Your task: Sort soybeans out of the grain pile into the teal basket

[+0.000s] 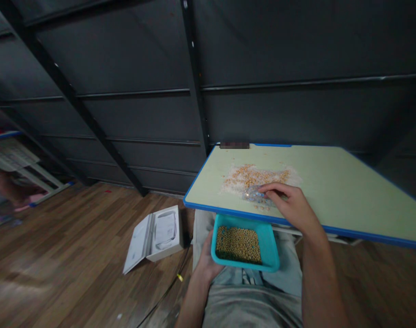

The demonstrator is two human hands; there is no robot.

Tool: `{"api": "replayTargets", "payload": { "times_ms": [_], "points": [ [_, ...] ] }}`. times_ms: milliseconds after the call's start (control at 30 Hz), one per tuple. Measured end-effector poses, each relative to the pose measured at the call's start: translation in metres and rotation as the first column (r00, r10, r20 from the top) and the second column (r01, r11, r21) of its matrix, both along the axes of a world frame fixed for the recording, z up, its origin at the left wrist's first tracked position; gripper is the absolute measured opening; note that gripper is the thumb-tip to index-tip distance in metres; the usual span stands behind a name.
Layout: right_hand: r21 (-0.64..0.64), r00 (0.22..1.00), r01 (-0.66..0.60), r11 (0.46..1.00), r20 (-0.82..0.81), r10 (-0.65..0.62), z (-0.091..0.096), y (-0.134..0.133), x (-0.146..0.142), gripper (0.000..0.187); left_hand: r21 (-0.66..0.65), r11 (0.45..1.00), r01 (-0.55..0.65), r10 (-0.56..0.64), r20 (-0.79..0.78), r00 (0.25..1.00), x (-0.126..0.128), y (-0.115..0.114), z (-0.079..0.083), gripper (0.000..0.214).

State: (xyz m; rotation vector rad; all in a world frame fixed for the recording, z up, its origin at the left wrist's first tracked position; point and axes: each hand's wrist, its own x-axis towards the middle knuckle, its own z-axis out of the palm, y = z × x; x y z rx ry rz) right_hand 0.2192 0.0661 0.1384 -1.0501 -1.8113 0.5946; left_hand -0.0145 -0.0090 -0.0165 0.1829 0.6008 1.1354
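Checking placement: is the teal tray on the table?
No, the left hand holds the teal tray over the lap.

Table (347, 182), pale green with a blue edge, before a dark panelled wall (143, 59). On its left part, orange-yellow grains (247, 174) lie scattered over a whitish patch (230, 184). The right hand (293, 205) pinches a clear plastic piece (251, 193) at the near side of this patch. The left hand (210, 260) holds the left side of a turquoise tub (270, 248) of tan beans (240, 243), over the lap, just beyond the table's near edge. Left: an open white box (165, 230) on the wooden floor (92, 228), a dark cable (166, 290) nearby.
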Motion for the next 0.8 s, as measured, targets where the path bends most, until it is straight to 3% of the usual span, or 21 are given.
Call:
{"api": "replayTargets", "payload": {
  "times_ms": [800],
  "points": [
    [-0.007, 1.000, -0.006, 1.000, 0.019, 0.006, -0.0020, 0.0008, 0.0018, 0.024, -0.006, 1.000, -0.008, 0.008, 0.001, 1.000, -0.0006, 0.0002, -0.0011, 0.033]
  ]
}}
